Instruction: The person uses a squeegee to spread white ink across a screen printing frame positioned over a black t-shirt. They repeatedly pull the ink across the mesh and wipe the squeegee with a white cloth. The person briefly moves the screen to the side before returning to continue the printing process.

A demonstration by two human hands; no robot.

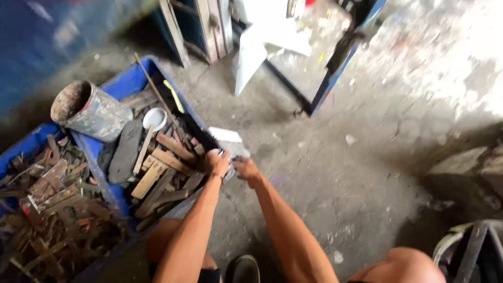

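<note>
At frame centre, the left hand (217, 162) curls on a small pale object (214, 153) at the blue crate (133, 78) rim; the right hand (246, 169) pinches a white scraper (229, 142); both blurred. Jagged wood offcuts (167, 157) beside could snag knuckles.

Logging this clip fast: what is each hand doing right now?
Left hand: closed on a small pale object at the blue crate rim.
Right hand: beside it, fingers curled; grip cannot be told.
</note>
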